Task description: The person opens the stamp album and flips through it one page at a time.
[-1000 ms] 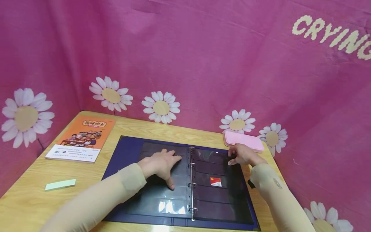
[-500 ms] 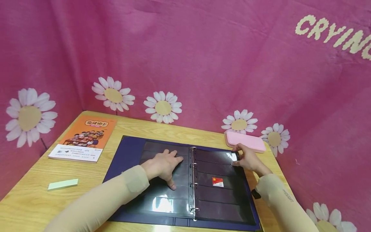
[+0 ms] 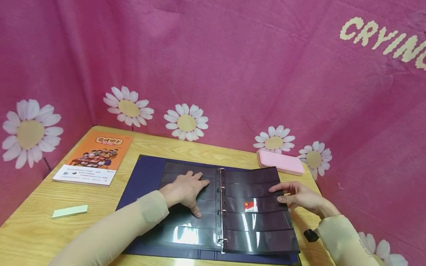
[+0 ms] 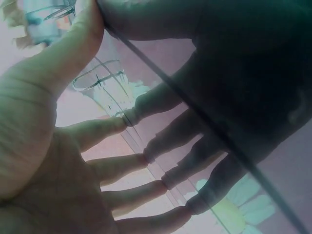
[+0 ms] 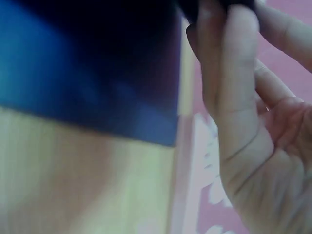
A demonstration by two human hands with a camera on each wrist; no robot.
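Observation:
An open ring binder with a navy cover (image 3: 141, 177) lies on the table, with black pocket pages on metal rings (image 3: 221, 212). My left hand (image 3: 186, 188) rests with spread fingers on the left page (image 3: 207, 201); the left wrist view shows this hand (image 4: 58, 165) mirrored in the glossy sheet. At its outer edge, my right hand (image 3: 301, 197) pinches the right page (image 3: 263, 221) between thumb and fingers. That page is raised a little off the cover. A small red-and-white stamp-like piece (image 3: 250, 205) sits in one of its pockets. In the right wrist view the fingertips are partly cut off.
An orange booklet (image 3: 100, 155) lies at the back left, and a pale green strip (image 3: 70, 211) in front of it. A pink case (image 3: 281, 162) stands behind the binder at the right. Pink flowered cloth (image 3: 233, 74) hangs behind the wooden table (image 3: 159, 146).
My right hand has moved from the right page's upper corner down along its outer edge, and the page has lifted from the cover. The left hand has stayed in place.

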